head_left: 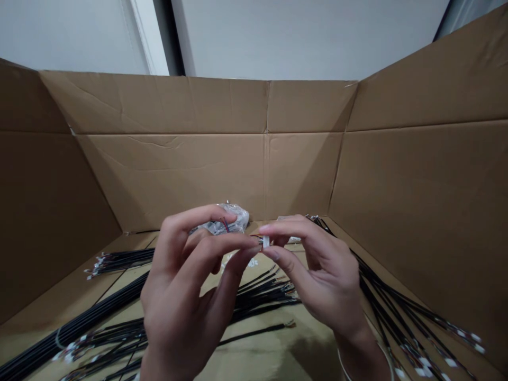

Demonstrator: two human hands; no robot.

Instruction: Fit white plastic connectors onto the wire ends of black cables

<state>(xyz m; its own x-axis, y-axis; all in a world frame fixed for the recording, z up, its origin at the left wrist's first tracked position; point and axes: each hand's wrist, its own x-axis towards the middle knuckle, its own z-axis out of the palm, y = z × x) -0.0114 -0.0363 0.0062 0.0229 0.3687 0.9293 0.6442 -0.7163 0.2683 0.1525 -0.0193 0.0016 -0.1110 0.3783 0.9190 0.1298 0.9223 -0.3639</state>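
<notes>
In the middle of the head view, my right hand (pixel 323 270) pinches a small white connector (pixel 266 241) between thumb and fingertips. My left hand (pixel 190 291) has its thumb and finger closed at the connector's left side, on thin coloured wires (pixel 260 239). Red and blue wire ends (pixel 226 224) stick up by the left hand's raised upper finger. How far the wires sit inside the connector is too small to tell. Below the hands lie black cables (pixel 262 299) with bare wire ends.
Cardboard walls (pixel 198 169) enclose the work surface on three sides. A tied black cable bundle (pixel 103 309) and cables with white connectors (pixel 119 259) lie at left. More connector-ended cables (pixel 391 296) lie at right. A clear plastic bag (pixel 240 216) sits at the back.
</notes>
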